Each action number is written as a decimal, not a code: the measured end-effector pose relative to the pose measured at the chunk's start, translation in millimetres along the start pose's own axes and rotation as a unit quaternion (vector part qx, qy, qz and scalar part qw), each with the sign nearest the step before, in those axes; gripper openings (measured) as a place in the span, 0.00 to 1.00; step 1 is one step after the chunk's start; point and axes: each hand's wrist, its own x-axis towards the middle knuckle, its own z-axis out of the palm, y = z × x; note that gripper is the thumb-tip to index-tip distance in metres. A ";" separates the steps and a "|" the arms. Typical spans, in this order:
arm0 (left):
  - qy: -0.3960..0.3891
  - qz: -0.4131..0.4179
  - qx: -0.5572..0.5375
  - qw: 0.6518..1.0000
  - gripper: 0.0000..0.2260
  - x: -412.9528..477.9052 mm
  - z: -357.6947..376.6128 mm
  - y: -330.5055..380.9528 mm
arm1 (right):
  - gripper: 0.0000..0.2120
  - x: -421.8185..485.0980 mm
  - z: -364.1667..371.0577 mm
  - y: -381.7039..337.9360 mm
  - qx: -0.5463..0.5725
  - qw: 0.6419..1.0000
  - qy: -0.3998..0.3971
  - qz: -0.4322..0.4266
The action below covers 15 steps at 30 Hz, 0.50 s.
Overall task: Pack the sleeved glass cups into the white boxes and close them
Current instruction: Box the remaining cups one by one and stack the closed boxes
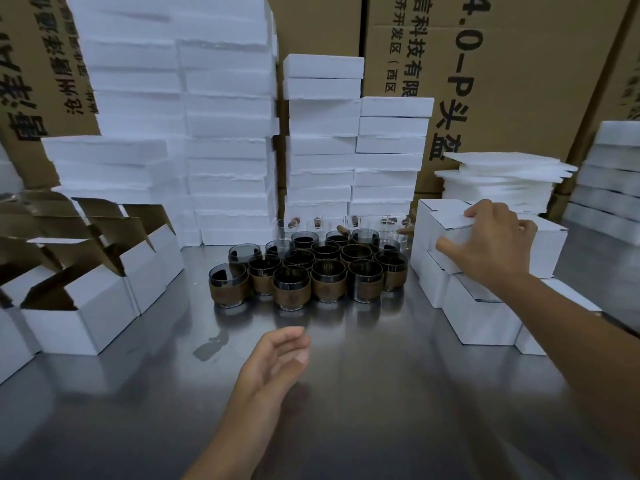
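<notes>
Head: right hand [491, 244] around closed box [550, 251]

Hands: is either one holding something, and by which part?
The right hand grips the topmost white cardboard box on the right, by its top and left side. The left hand holds nothing.

Rear glasses [355, 223] half hidden behind sleeved cups [328, 282]; left boxes [14, 341] cropped.

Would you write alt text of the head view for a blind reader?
The right hand holds a closed white box atop a stack; the left hand hovers open near sleeved glass cups on a steel table.
</notes>
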 end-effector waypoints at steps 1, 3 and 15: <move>0.000 -0.001 0.001 1.000 0.14 -0.9 0.2 0.9 | 0.26 0.0 0.6 0.9 -0.016 1.000 0.002 0.005; -0.006 -0.001 0.007 1.000 0.12 -3.4 0.7 2.9 | 0.26 0.1 0.6 3.5 -0.040 0.999 -0.003 0.019; -0.002 0.001 0.054 0.999 0.08 -9.7 1.6 17.9 | 0.25 -74.2 -28.9 -48.7 0.114 0.986 -0.096 -0.080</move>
